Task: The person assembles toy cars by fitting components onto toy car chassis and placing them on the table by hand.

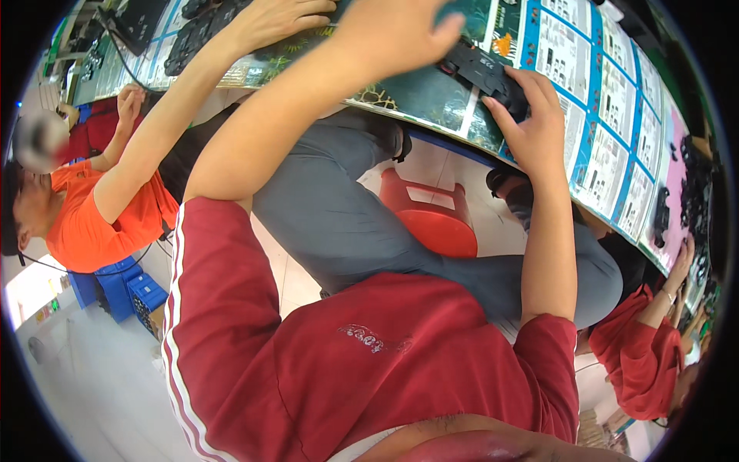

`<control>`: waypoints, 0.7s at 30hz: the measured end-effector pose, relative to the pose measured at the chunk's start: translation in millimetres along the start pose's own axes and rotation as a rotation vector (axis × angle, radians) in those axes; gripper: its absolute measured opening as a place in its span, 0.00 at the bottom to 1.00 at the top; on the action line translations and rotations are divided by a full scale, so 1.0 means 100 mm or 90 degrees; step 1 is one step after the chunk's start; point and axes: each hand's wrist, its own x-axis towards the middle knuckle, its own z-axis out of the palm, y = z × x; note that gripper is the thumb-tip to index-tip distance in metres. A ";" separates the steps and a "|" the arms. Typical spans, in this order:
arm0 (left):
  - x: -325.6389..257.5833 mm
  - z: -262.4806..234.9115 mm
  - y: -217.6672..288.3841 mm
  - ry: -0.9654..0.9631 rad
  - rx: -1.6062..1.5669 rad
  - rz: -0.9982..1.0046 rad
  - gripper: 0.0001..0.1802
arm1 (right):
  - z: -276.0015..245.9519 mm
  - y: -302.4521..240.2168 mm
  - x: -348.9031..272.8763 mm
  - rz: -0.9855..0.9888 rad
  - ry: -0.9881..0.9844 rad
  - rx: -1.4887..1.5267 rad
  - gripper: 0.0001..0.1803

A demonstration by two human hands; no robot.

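On the patterned table mat lies a black plastic housing (486, 71), long and flat, with small light markings. My right hand (536, 123) is closed around its near right end, thumb on one side and fingers on the other. My left hand (396, 35) is beyond the housing's left end and is smeared by motion. Its thumb sticks out toward the housing, while the other fingers blur and run off the top edge, so whether they hold anything is hidden.
Printed sheets in blue frames (608, 115) cover the table's right part; black parts (697, 192) lie beyond. At left, a co-worker in an orange shirt (115, 208) reaches across near black parts (204, 35). A red stool (431, 223) stands under the table.
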 end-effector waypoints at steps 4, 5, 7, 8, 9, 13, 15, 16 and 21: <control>0.16 -0.12 -0.36 0.116 0.187 -0.078 0.16 | 0.03 0.00 -0.02 -0.027 0.014 -0.038 0.26; 0.16 -0.15 -0.53 0.142 0.238 -0.078 0.18 | 0.03 -0.02 -0.01 -0.034 0.019 -0.041 0.26; 0.15 -0.16 -0.82 0.155 0.312 -0.132 0.24 | 0.03 -0.02 -0.01 -0.036 0.023 -0.044 0.26; 0.15 -0.16 -0.93 0.147 0.318 -0.172 0.26 | 0.03 -0.01 -0.01 -0.042 0.023 -0.045 0.26; 0.14 -0.16 -0.96 0.133 0.309 -0.235 0.27 | 0.03 -0.01 0.00 -0.042 0.023 -0.044 0.25; 0.17 -0.19 -1.23 -0.072 0.389 -0.417 0.30 | 0.04 0.00 0.01 -0.060 0.033 -0.049 0.25; 0.17 -0.29 -1.30 -0.069 0.337 -0.405 0.30 | 0.04 -0.02 0.02 -0.055 0.027 -0.053 0.25; 0.18 -0.32 -1.28 -0.066 0.282 -0.391 0.31 | 0.04 -0.01 0.01 -0.055 0.025 -0.055 0.25; 0.14 -0.58 -1.23 -0.204 -0.016 -0.286 0.23 | 0.05 0.03 -0.01 -0.056 0.030 -0.067 0.26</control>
